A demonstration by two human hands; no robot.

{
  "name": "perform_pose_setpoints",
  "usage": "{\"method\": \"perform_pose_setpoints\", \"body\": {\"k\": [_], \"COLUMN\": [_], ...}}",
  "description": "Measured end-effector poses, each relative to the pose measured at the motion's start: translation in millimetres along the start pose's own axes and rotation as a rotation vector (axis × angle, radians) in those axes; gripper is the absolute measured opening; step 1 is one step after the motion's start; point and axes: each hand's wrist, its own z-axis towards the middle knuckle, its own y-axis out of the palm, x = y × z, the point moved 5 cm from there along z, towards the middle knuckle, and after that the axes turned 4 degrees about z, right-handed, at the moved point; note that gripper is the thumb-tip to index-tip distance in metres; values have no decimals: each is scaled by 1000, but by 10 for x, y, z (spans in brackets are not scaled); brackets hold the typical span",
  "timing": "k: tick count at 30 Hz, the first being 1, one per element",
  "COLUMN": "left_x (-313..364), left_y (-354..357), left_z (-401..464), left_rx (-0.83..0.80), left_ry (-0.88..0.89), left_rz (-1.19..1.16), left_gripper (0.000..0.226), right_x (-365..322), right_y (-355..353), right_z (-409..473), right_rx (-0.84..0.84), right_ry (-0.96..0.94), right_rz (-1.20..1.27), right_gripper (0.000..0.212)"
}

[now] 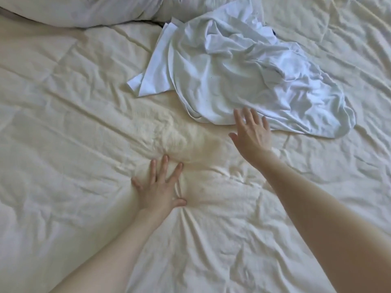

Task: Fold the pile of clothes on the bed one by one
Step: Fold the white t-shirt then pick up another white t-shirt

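Two bare forearms reach in from the near edge over a bed (63,127) dressed in a cream sheet, soft and matte, creased all over with shallow ridges. Her or his left hand (160,187) lies flat on that sheet, fingers straight and fanned, the palm pressing down so the fabric bunches into radiating pleats around the thumb; its grip holds nothing. Further out, the right hand (251,134) is spread too, fingers straight and a little apart, grip open, fingertips at the near hem of the pile of clothes (243,77); whether they touch the cloth or hover just above it I cannot tell.

That pile is thin white jersey, smoother and cooler in tone than the sheet, slumped in loose folds with a rounded hem on the right side and a flat angular flap poking out to the left. A sliver of something dark shows at its far edge. Behind it, along the top left, sits a plump white pillow (84,11), softly wrinkled.
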Motion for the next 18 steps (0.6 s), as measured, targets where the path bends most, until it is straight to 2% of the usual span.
{"method": "perform_pose_setpoints", "body": {"k": [4, 6, 13, 18], "left_x": [13, 24, 43, -20], "left_y": [11, -3, -143, -303], "left_z": [8, 5, -1, 22], "left_rx": [19, 7, -111, -241], "left_ry": [-4, 1, 18, 48], "left_rz": [34, 30, -55, -118], "left_gripper": [109, 109, 106, 98], "right_x": [12, 15, -16, 215], "right_y": [35, 41, -137, -201], "right_z": [196, 218, -190, -1003], "right_rx": [132, 161, 195, 235], "right_ry": [33, 22, 40, 338], "right_rz": [-49, -27, 322, 840], "right_gripper": [31, 25, 26, 20]}}
